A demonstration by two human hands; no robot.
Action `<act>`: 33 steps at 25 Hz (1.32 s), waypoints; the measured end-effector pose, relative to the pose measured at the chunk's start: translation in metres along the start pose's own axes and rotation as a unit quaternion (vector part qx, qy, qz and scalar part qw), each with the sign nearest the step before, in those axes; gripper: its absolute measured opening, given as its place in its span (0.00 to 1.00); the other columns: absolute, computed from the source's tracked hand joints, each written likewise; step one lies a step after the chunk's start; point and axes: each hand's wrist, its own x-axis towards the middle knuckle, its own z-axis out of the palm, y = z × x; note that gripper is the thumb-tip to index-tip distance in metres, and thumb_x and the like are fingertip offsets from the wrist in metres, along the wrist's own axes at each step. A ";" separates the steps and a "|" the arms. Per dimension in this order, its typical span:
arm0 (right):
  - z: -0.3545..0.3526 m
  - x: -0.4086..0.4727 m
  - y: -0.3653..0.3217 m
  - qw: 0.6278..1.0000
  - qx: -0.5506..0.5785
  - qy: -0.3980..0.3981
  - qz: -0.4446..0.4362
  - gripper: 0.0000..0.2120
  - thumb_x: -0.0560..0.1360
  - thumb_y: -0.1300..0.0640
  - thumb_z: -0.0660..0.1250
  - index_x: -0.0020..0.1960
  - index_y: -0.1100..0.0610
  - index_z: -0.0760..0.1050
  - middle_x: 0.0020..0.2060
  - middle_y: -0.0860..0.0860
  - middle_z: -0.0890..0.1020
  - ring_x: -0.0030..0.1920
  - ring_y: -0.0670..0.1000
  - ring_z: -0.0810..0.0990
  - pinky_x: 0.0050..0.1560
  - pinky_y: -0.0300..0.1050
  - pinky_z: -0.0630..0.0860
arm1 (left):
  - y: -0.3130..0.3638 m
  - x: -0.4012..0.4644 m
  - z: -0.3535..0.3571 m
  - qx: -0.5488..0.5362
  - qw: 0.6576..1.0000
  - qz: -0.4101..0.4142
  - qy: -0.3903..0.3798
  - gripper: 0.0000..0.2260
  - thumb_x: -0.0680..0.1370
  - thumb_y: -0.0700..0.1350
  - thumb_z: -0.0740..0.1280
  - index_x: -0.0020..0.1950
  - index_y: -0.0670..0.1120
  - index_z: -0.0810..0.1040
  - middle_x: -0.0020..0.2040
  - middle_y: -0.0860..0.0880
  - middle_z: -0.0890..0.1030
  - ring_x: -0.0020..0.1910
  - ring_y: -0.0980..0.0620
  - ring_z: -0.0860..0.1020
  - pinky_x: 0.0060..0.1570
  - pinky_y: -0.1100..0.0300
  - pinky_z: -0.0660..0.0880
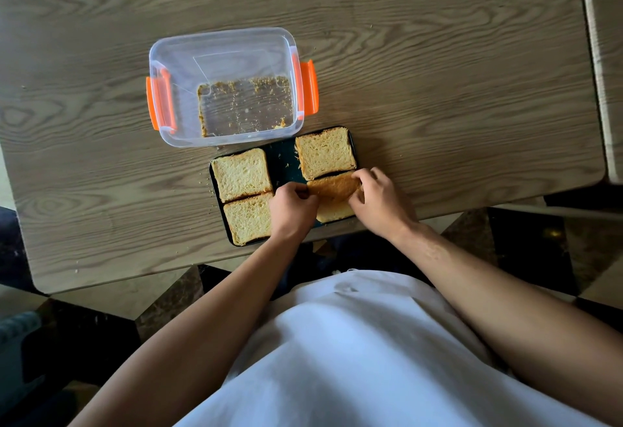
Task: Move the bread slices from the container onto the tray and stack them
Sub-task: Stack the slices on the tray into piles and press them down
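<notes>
Both hands are pinching one raised bread slice over the tray's near-right corner: left hand gripping its left edge, right hand its right, long axis running left-right. Three slices are lying flat on the tray. Beyond, one container is holding crumbs only.

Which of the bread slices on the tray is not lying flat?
The near right slice, held by the left hand and right hand: it is lifted, crust side up. The other three lie flat.
</notes>
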 end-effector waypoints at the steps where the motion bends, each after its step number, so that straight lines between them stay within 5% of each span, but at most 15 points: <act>1: -0.001 0.001 0.003 1.000 0.007 0.004 0.003 0.17 0.74 0.58 0.67 0.62 0.56 0.76 0.52 0.54 0.77 0.46 0.57 0.79 0.40 0.46 0.74 | 0.002 0.001 0.001 -0.001 1.000 -0.004 -0.003 0.10 0.73 0.41 0.69 0.52 0.44 0.86 0.43 0.49 0.86 0.43 0.49 0.83 0.40 0.61 0.75; 7: -0.001 0.003 0.011 0.999 0.036 0.014 -0.002 0.17 0.74 0.58 0.68 0.63 0.57 0.76 0.52 0.54 0.78 0.48 0.57 0.79 0.41 0.45 0.74 | 0.008 0.004 -0.001 -0.015 0.999 -0.037 0.009 0.07 0.72 0.41 0.68 0.44 0.43 0.85 0.37 0.46 0.86 0.40 0.44 0.85 0.41 0.51 0.82; 10: -0.001 0.004 0.008 0.999 0.033 0.035 -0.020 0.18 0.74 0.60 0.68 0.64 0.57 0.75 0.55 0.55 0.77 0.48 0.56 0.79 0.41 0.47 0.77 | 0.008 0.007 -0.006 -0.022 0.998 -0.052 0.033 0.10 0.73 0.41 0.70 0.53 0.43 0.83 0.44 0.49 0.85 0.45 0.47 0.84 0.46 0.54 0.82; 13: 0.001 0.006 0.005 0.997 0.021 0.022 -0.074 0.20 0.73 0.67 0.66 0.65 0.58 0.76 0.54 0.56 0.75 0.48 0.56 0.78 0.40 0.46 0.75 | 0.005 0.007 -0.004 -0.027 0.999 -0.041 0.004 0.10 0.73 0.40 0.71 0.53 0.43 0.83 0.47 0.45 0.86 0.46 0.44 0.85 0.49 0.47 0.84; 18: 0.003 0.008 0.012 0.993 0.027 -0.015 -0.115 0.27 0.70 0.77 0.59 0.64 0.60 0.77 0.54 0.59 0.74 0.51 0.60 0.77 0.48 0.55 0.78 | 0.000 0.000 0.000 -0.012 1.000 -0.015 0.019 0.08 0.72 0.40 0.74 0.51 0.44 0.83 0.45 0.48 0.86 0.44 0.48 0.85 0.43 0.57 0.81; 24: 0.003 0.011 0.013 0.991 0.023 -0.007 -0.132 0.26 0.70 0.78 0.58 0.64 0.62 0.78 0.53 0.61 0.74 0.51 0.61 0.77 0.52 0.55 0.77 | 0.002 0.001 -0.002 -0.002 1.000 0.002 0.024 0.07 0.73 0.40 0.73 0.50 0.45 0.82 0.44 0.49 0.84 0.45 0.48 0.82 0.46 0.55 0.80; 29: 0.012 0.023 0.003 0.987 0.005 0.054 -0.152 0.24 0.68 0.77 0.63 0.62 0.67 0.77 0.59 0.62 0.77 0.59 0.61 0.74 0.61 0.55 0.75 | 0.011 0.015 -0.008 -0.010 0.998 0.008 0.060 0.15 0.71 0.39 0.73 0.57 0.44 0.81 0.46 0.50 0.83 0.47 0.50 0.81 0.47 0.59 0.77; 33: 0.025 0.034 0.003 0.985 -0.024 0.053 -0.162 0.21 0.67 0.74 0.67 0.60 0.65 0.79 0.60 0.59 0.77 0.61 0.60 0.72 0.58 0.58 0.77 | 0.014 0.023 -0.008 0.035 0.997 0.045 0.058 0.14 0.71 0.33 0.68 0.54 0.44 0.82 0.47 0.48 0.85 0.48 0.48 0.82 0.47 0.58 0.78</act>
